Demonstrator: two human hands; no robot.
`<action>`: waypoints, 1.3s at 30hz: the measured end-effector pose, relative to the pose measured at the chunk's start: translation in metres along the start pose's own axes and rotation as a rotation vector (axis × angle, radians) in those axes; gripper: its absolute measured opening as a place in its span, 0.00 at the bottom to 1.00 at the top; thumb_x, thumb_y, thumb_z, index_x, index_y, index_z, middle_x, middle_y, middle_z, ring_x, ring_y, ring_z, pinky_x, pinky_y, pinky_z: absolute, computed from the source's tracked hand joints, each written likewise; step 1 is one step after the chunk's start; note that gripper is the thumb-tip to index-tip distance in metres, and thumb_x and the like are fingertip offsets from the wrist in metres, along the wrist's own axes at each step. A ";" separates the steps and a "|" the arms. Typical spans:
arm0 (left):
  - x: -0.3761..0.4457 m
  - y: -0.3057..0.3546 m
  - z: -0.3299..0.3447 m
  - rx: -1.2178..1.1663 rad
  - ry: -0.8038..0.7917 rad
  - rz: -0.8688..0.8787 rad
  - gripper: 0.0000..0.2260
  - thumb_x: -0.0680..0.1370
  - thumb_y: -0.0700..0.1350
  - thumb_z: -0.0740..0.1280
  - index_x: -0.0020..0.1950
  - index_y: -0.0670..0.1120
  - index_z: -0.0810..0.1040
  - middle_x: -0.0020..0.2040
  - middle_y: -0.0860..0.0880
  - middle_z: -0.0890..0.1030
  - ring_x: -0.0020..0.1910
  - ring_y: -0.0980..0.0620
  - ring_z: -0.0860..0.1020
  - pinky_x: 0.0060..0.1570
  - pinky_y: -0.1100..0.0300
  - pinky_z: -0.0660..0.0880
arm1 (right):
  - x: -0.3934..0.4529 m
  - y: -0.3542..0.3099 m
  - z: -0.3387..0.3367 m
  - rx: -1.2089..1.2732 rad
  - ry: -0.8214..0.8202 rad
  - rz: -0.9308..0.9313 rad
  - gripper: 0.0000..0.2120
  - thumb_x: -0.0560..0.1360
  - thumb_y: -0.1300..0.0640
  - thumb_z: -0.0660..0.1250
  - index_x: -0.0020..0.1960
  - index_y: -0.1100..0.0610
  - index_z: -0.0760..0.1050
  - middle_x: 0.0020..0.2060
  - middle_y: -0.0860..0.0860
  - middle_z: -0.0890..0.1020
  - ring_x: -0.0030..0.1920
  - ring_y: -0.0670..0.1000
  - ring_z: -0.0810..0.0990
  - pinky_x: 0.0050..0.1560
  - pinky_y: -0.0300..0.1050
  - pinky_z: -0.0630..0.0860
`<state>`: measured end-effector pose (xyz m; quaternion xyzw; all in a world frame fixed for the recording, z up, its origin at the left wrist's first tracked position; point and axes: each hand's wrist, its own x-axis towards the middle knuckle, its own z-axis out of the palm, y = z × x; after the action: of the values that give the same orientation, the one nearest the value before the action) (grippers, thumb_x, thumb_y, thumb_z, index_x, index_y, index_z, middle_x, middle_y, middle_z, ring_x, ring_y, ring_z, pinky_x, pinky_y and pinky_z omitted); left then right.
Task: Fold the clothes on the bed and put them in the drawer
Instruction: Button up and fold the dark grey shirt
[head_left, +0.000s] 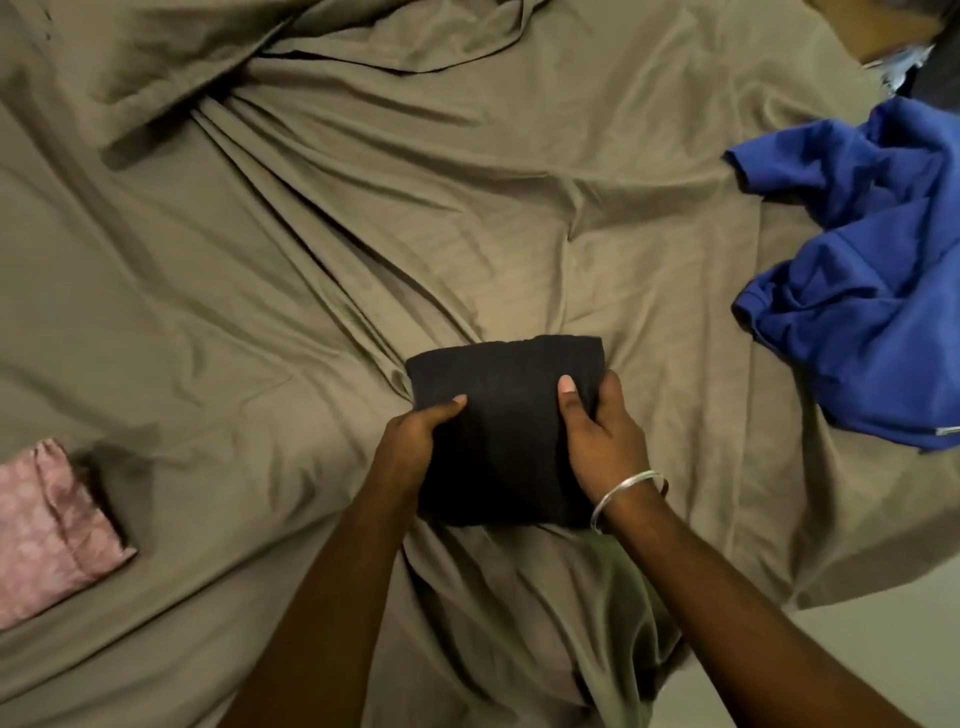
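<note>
Bed (311, 260) first: its olive sheet is wrinkled, so the fold is best finished by keeping the stacked edges square and lifting the bundle as one, judging by its compact shape. A crumpled blue garment (862, 291) lies well apart at the right, a folded pink cloth (47, 525) at the left edge. The folded black garment (504, 415) sits between both hands. The left hand (415, 441) and right hand (597, 431) each grip one side, thumbs on top.

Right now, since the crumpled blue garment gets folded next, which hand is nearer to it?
Right. The right hand grips the folded black garment on its side toward the blue garment; the left hand grips the opposite side, farther away.
</note>
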<state>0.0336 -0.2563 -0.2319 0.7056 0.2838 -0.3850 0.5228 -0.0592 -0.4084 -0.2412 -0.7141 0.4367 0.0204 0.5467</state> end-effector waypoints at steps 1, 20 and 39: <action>0.000 -0.003 -0.003 -0.019 -0.027 0.033 0.21 0.74 0.52 0.74 0.61 0.42 0.79 0.56 0.44 0.84 0.55 0.41 0.81 0.64 0.44 0.75 | -0.006 0.001 -0.001 -0.028 -0.009 -0.032 0.19 0.79 0.39 0.58 0.64 0.49 0.68 0.54 0.50 0.82 0.54 0.55 0.79 0.52 0.47 0.73; -0.062 -0.015 -0.204 -0.322 0.029 0.392 0.16 0.81 0.53 0.62 0.67 0.50 0.75 0.60 0.53 0.83 0.60 0.51 0.81 0.64 0.47 0.75 | -0.100 -0.076 0.145 0.497 -0.162 -0.252 0.07 0.75 0.47 0.69 0.50 0.47 0.74 0.48 0.43 0.83 0.53 0.46 0.81 0.57 0.50 0.76; 0.016 -0.063 -0.461 0.066 0.828 0.389 0.16 0.83 0.54 0.59 0.66 0.48 0.73 0.62 0.47 0.77 0.64 0.44 0.74 0.56 0.59 0.64 | -0.184 -0.124 0.439 -0.008 -0.249 -0.393 0.16 0.82 0.45 0.58 0.59 0.58 0.68 0.54 0.54 0.80 0.52 0.56 0.79 0.54 0.52 0.76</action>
<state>0.1055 0.2031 -0.2055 0.8566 0.3187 0.0260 0.4050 0.1036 0.0554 -0.2292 -0.7795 0.2184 0.0034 0.5870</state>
